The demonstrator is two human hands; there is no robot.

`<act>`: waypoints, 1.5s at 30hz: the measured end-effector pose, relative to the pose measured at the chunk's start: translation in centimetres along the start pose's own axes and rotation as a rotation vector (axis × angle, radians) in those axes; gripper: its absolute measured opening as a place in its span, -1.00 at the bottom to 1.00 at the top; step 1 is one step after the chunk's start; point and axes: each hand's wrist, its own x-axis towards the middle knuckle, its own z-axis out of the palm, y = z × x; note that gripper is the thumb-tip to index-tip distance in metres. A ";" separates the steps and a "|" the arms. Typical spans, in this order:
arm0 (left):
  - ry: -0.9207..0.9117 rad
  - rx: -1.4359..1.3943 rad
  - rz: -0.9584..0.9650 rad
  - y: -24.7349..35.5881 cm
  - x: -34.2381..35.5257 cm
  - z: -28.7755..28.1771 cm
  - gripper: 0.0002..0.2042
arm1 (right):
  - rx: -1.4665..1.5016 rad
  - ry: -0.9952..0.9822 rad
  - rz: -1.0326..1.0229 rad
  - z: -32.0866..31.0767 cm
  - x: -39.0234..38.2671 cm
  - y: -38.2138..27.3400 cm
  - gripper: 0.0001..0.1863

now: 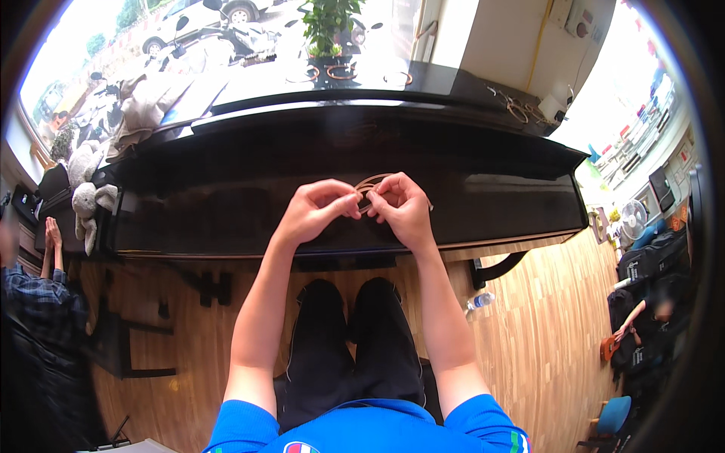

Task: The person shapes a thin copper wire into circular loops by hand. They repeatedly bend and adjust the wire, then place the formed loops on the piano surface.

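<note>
A thin copper-brown coiled wire [367,183] is held up over the closed lid of a black upright piano [219,208]. My left hand [316,211] pinches the coil's left side between thumb and forefinger. From the right, my right hand [402,210] pinches it too, with the fingertips of both hands close together. A loose end of the wire shows just past my right hand. Part of the loop is hidden behind my fingers. Similar wire loops [341,72] lie on the piano's top, and a looser tangle of wire [519,110] rests at its right end.
A leafy plant [326,30] stands behind the piano top. Grey plush toys [92,202] sit at the left end. A plastic bottle [480,301] lies on the wood floor at right. Another person's hands [53,235] are at far left; someone with a small orange-brown instrument [609,347] is far right.
</note>
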 end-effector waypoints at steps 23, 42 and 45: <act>-0.168 -0.168 -0.076 1.3 0.3 -0.9 -0.60 | 0.093 -0.020 -0.002 -0.3 -0.1 -0.9 -0.83; 0.108 -0.418 -0.223 0.9 0.2 1.8 -0.71 | 0.164 -0.080 -0.066 -1.4 -0.2 -0.4 -0.88; -0.013 -0.480 -0.214 0.2 0.1 0.8 -0.71 | 0.158 -0.099 -0.070 -1.4 -0.2 -0.7 -0.79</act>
